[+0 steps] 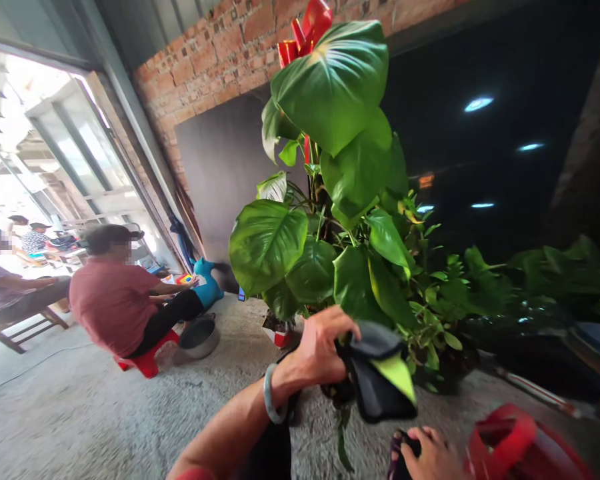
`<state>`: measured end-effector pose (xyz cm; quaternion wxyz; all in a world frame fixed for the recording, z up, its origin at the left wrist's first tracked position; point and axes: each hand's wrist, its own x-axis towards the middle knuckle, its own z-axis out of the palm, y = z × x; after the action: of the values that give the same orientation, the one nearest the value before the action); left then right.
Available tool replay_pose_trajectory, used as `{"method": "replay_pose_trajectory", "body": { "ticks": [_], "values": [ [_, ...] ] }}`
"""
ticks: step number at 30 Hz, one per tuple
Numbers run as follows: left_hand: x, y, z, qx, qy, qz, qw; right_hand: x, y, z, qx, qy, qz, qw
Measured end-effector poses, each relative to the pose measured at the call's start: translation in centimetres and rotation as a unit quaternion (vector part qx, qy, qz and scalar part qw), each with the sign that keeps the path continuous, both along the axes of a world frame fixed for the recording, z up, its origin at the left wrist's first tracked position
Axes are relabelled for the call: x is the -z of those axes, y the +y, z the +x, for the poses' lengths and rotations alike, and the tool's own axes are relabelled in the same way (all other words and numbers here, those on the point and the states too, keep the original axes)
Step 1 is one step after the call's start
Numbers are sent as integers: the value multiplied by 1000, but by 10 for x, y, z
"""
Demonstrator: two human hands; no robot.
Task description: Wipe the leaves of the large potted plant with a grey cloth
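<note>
left hand gripping dark cloth round leaf, right hand grip unclear, seated person nearby w/ metal basin

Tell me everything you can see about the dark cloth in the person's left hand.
The dark cloth looks like soft black or charcoal fabric, bunched and folded. The left hand grips its left side, and it wraps around a low yellow-green leaf of the big potted plant; the leaf tip pokes out. It hangs in the air above the concrete floor. Its full shape is hidden.
</note>
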<state>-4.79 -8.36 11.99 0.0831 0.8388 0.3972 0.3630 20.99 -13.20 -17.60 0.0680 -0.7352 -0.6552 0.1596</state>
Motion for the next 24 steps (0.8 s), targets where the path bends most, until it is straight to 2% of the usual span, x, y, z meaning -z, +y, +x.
{"method": "replay_pose_trajectory", "body": {
  "ticks": [2,3,5,7,9,11,13,14,16,18,20,22,24],
  "values": [
    [-42,15,11,-22,-79,118,990,-2,1,-4,3,-8,2,1000],
    [-57,27,20,-48,-88,160,982,-2,1,-7,2,-10,4,1000],
    [-66,53,39,-86,-37,195,976,-3,1,-12,0,-14,6,1000],
    [-46,71,52,-74,74,157,982,-5,0,-15,1,-21,8,1000],
    [-6,72,51,-28,184,75,980,-8,-2,-14,-6,-25,11,1000],
    [35,56,37,21,251,-19,968,-13,-5,-10,-10,-30,5,999],
    [59,34,15,48,269,-89,958,-17,-6,-5,-3,-30,-16,999],
    [62,25,4,44,262,-101,959,-18,-7,-4,3,-27,-26,999],
    [50,18,-15,-10,217,-72,973,-19,-7,-2,12,-16,-36,999],
    [27,27,-25,-107,150,-7,983,-19,-6,-6,18,-13,-28,999],
    [13,49,-25,-191,106,23,976,-19,-4,-12,11,-26,-5,1000],
    [21,72,-18,-229,113,-12,967,-20,-3,-20,-1,-43,8,999],
    [54,82,-12,-233,155,-86,956,-23,-3,-26,-9,-58,5,998]
  ]
}}
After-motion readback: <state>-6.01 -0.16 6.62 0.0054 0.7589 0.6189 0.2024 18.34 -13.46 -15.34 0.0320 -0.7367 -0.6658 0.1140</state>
